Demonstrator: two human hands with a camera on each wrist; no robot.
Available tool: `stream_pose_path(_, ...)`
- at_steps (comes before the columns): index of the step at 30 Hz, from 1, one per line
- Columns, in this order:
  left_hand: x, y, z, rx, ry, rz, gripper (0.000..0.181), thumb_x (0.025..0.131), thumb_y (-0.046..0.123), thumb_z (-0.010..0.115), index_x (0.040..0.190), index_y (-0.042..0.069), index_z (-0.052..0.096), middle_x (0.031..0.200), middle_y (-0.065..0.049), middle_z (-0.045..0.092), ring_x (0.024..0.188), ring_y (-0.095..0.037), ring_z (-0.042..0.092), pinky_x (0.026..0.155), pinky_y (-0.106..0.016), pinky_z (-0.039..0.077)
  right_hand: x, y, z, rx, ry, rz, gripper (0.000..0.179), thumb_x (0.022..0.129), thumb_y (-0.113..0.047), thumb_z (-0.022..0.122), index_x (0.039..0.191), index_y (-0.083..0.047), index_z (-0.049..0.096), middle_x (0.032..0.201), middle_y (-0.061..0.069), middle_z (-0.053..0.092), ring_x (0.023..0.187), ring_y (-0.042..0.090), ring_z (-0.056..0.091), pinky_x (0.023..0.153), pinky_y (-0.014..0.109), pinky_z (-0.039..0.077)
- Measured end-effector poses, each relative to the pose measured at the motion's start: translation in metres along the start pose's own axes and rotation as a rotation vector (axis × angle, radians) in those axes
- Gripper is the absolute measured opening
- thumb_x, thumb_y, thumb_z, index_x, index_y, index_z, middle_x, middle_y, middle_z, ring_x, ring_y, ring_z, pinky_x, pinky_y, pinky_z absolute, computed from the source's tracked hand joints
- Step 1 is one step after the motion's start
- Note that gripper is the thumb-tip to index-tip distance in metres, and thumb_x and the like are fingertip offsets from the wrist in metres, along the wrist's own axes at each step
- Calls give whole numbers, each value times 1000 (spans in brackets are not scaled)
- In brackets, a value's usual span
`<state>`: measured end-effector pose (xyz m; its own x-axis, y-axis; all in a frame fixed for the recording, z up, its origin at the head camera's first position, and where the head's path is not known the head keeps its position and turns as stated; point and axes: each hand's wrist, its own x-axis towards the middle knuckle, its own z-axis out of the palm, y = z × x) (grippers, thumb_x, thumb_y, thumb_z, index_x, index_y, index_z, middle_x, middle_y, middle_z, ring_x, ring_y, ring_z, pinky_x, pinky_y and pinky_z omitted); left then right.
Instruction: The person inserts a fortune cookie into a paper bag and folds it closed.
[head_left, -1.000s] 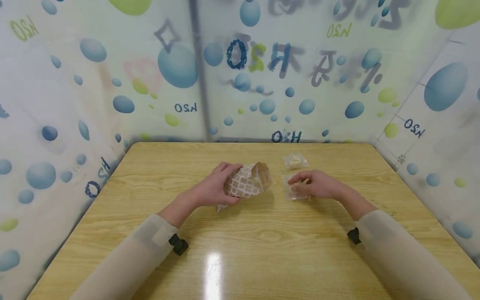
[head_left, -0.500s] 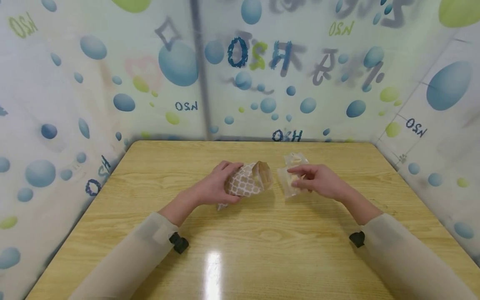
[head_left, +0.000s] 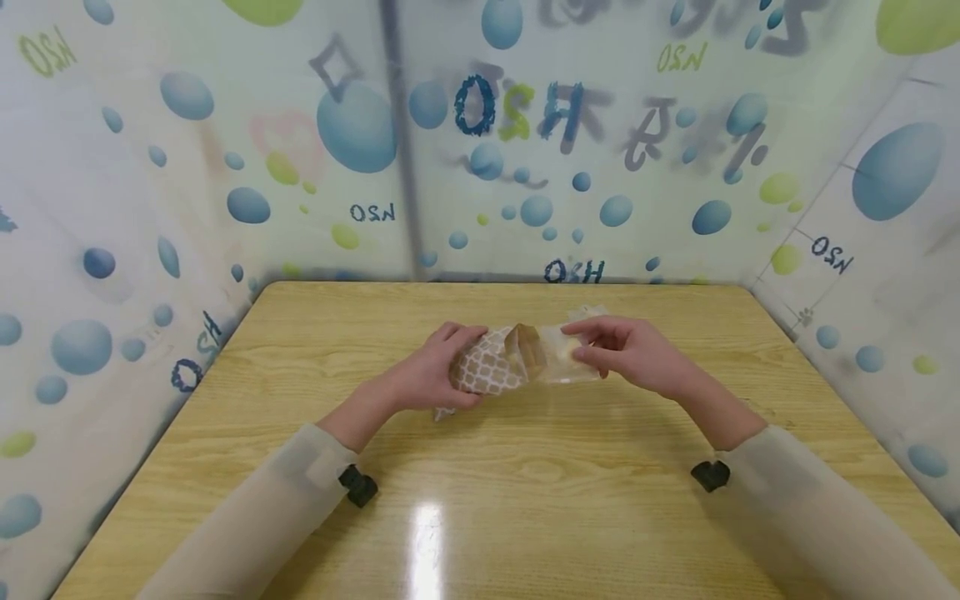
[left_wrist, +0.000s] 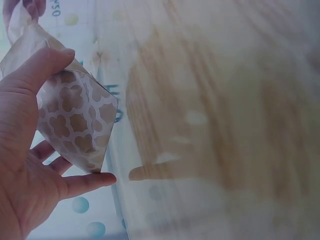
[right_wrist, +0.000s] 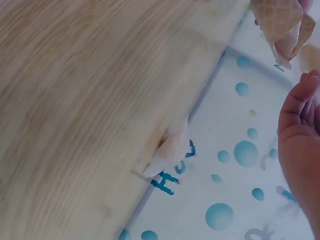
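My right hand (head_left: 633,357), pinching the clear packet (head_left: 557,357), had just brought it to the open mouth of the paper bag (head_left: 487,364) gripped by my left hand (head_left: 429,372), seemingly lined up.

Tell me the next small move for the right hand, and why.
Probably slide the clear packet left into the patterned paper bag: the right hand holds the packet at the bag's open mouth, which faces it, while the left hand grips the bag.

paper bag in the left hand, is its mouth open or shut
Open: the paper bag shows its brown inside at the end facing the clear packet that the right hand pinches.
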<state>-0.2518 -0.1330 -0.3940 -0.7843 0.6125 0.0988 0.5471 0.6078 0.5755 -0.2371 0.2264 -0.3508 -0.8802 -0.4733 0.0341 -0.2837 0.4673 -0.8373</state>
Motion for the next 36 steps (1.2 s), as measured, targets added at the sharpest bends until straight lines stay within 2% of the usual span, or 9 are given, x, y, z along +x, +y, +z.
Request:
stream_pose_path(8, 0, 4, 1, 1, -16, -11, 103, 86, 26, 93, 170, 14, 34, 157, -18, 43, 136, -33, 52, 115, -53, 52, 10, -5, 13, -20, -32, -35, 38, 109, -26, 70, 146, -16, 71, 96, 9, 67, 76, 33, 59, 65, 33, 53)
stream_pose_path(10, 0, 5, 1, -5, -19, -10, 103, 86, 26, 93, 170, 14, 35, 157, -18, 43, 136, -33, 52, 115, -53, 51, 11, -7, 15, -24, -34, -41, 38, 110, -26, 70, 146, -16, 71, 96, 8, 67, 74, 29, 59, 65, 32, 53)
stream_pose_path(16, 0, 5, 1, -14, -26, 1, 102, 86, 26, 93, 170, 15, 35, 156, -18, 44, 136, -32, 51, 115, -53, 52, 16, -10, 18, -32, -41, -45, 36, 111, -25, 67, 146, -19, 71, 101, 8, 67, 73, 28, 56, 64, 32, 52)
stream_pose_path(21, 1, 5, 2, -18, -29, 10, 102, 87, 25, 93, 170, 14, 35, 156, -17, 44, 135, -31, 51, 115, -53, 51, 20, -12, 17, -39, -27, -59, 40, 111, -19, 67, 150, -12, 67, 109, 11, 65, 72, 20, 53, 63, 31, 51)
stream_pose_path(28, 1, 6, 1, -27, -34, 5, 104, 87, 26, 92, 171, 12, 33, 157, -18, 43, 136, -32, 51, 116, -54, 50, 21, -15, 17, -46, 7, -39, 39, 107, -18, 73, 145, -11, 69, 123, 15, 68, 79, 20, 62, 71, 30, 58)
stream_pose_path(36, 0, 4, 2, -19, -27, -6, 105, 86, 28, 93, 171, 14, 33, 157, -17, 43, 138, -31, 50, 117, -55, 50, 24, -13, 23, -20, 23, -30, 38, 106, -19, 75, 142, -9, 71, 121, 16, 74, 82, 20, 67, 74, 31, 63)
